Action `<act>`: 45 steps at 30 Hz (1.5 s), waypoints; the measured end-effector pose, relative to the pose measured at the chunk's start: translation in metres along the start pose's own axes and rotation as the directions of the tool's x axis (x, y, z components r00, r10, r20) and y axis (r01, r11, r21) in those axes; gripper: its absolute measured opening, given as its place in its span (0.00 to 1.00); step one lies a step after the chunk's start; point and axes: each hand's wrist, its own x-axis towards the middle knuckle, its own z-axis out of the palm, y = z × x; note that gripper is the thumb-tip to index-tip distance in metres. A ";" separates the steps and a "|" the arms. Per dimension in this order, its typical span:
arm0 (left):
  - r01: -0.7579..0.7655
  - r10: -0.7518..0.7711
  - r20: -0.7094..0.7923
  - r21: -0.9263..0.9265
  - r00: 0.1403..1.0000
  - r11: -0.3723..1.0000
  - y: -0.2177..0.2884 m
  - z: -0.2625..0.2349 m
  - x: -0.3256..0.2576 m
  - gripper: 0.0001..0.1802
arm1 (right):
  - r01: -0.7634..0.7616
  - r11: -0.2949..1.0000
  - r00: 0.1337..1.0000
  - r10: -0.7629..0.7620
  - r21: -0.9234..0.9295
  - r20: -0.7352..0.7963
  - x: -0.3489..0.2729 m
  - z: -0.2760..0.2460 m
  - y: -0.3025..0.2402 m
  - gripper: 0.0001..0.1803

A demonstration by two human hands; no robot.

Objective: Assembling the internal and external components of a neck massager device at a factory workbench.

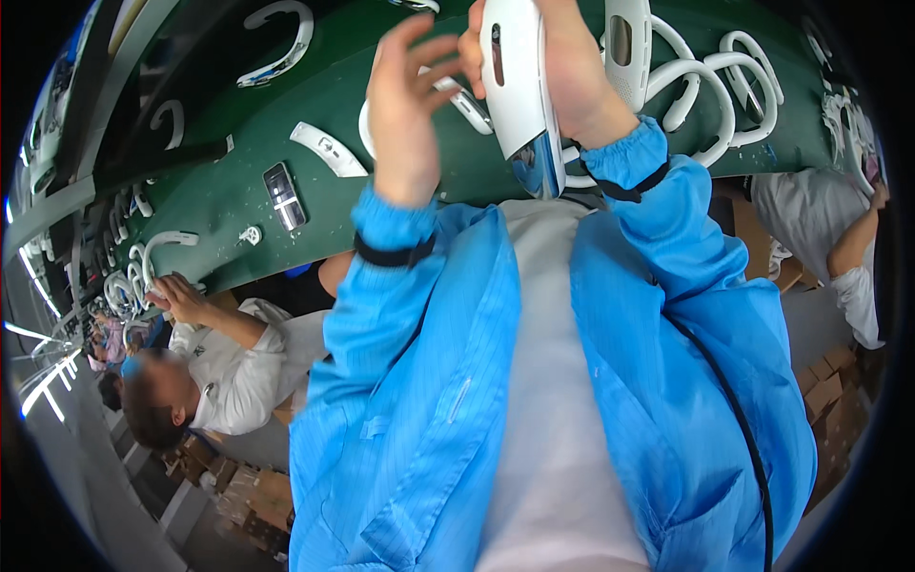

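My right hand (pixel 575 86) is wrapped around a white curved neck fan (pixel 515 71), which it holds up over the near edge of the bench. The fan has a dark oval slot on its face, and its lower end looks glossy and bluish. Just left of it, my left hand (pixel 405 114) is raised with fingers spread and slightly blurred, with nothing visible in it. Behind the hands, a slim white piece (pixel 470 110) lies on the green bench. A second white fan (pixel 627 52) with an oval slot is right of my right hand.
Several white U-shaped fans (pixel 710 105) crowd the bench's right side. Leftward on the green bench (pixel 224 195) lie a curved white shell (pixel 327 150), a phone-like device (pixel 284 196) and a small white part (pixel 250 235). Co-workers (pixel 243 353) sit at both sides; cardboard boxes (pixel 257 496) stand below.
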 end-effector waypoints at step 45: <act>-0.084 0.097 -0.023 0.335 0.995 0.938 -0.063 0.005 0.004 0.19 | -0.081 0.996 0.971 0.071 -0.034 -0.226 -0.031 -0.028 0.068 0.31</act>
